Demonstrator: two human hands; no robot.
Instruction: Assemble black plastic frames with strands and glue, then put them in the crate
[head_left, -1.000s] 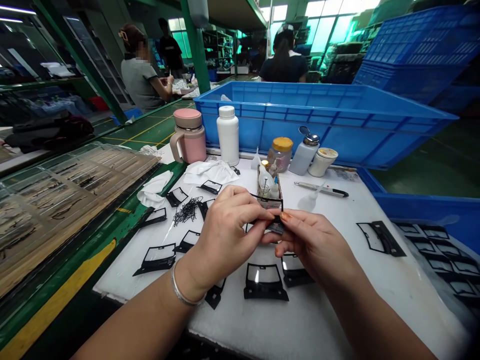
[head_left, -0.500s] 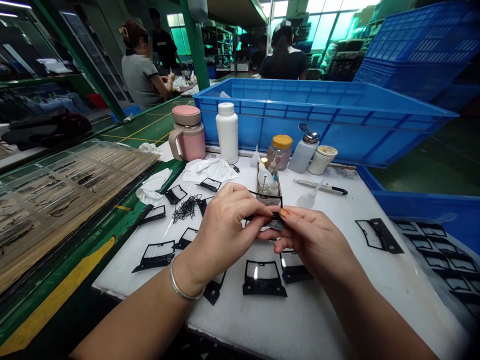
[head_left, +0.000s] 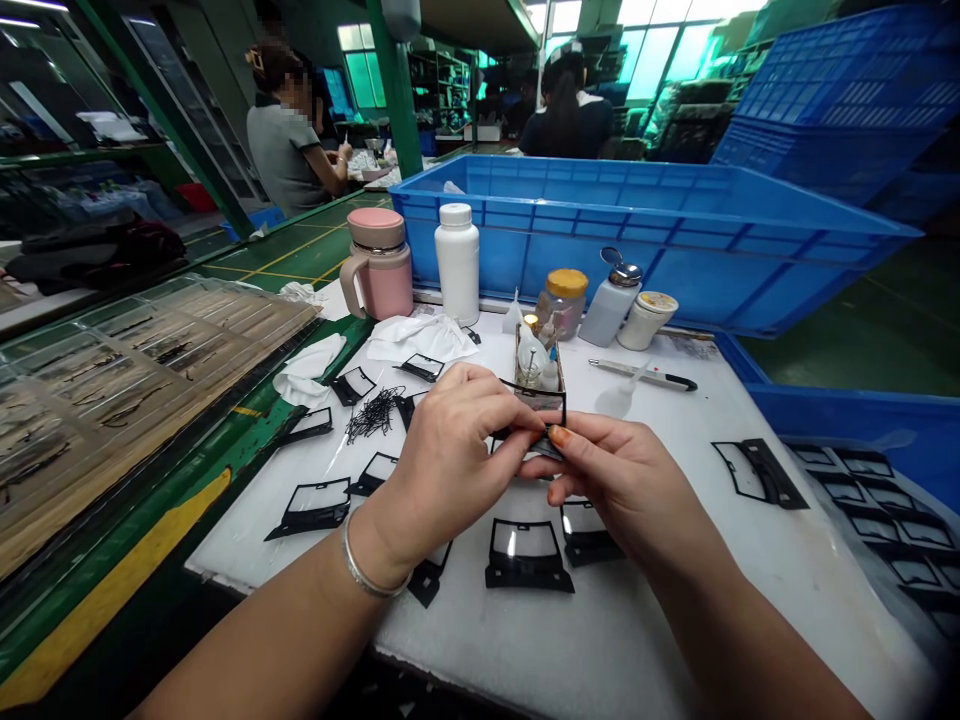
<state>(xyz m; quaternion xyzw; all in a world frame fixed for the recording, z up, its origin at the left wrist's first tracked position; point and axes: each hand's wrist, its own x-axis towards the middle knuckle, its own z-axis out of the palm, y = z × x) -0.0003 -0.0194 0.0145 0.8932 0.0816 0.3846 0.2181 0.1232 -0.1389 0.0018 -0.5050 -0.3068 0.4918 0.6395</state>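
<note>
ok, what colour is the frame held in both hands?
The held frame is black; best seen in the head view, partly covered by fingers.

I count one mug [head_left: 388,282], perhaps twenty black frames [head_left: 528,578].

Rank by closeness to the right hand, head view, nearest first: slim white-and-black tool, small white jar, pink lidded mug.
1. Slim white-and-black tool, just beyond the right hand.
2. Small white jar, behind the tool.
3. Pink lidded mug, back left.

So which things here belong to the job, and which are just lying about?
Likely part of the job:
frame, held by left hand and right hand
similar frames
black strands

Apparently just lying about:
mug
white bottle
cloth
</note>
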